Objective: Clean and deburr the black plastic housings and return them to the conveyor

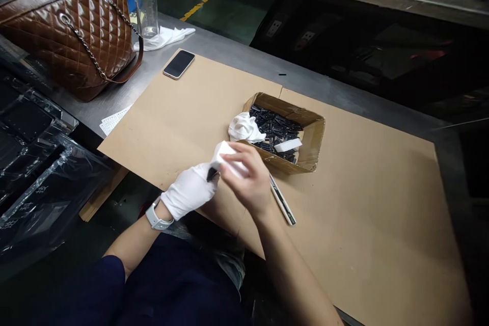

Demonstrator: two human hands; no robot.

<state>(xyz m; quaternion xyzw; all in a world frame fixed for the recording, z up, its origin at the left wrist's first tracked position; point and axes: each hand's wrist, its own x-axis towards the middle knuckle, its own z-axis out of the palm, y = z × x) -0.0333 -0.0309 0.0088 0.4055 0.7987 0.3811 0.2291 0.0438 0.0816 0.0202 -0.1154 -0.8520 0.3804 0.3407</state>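
My left hand (192,189), in a white glove, is closed around a small black part (211,173), of which only a dark end shows. My bare right hand (248,175) grips a white foam block (222,152) between thumb and fingers. One end of the block meets the black part or lies right over it; blur hides the exact contact. Just beyond the hands stands an open cardboard box (315,145) with many small black pieces (273,125) in it. A crumpled white cloth or glove (246,127) hangs over its near left corner, and a second white foam piece (288,145) lies inside.
A slim cutter-like tool (283,201) lies beside my right forearm on the cardboard sheet (367,214). Farther left are a phone (179,64), a brown quilted bag (80,30), a green-lidded bottle (145,2) and a white cloth (168,36). One tiny black piece (282,74) rests on the metal table.
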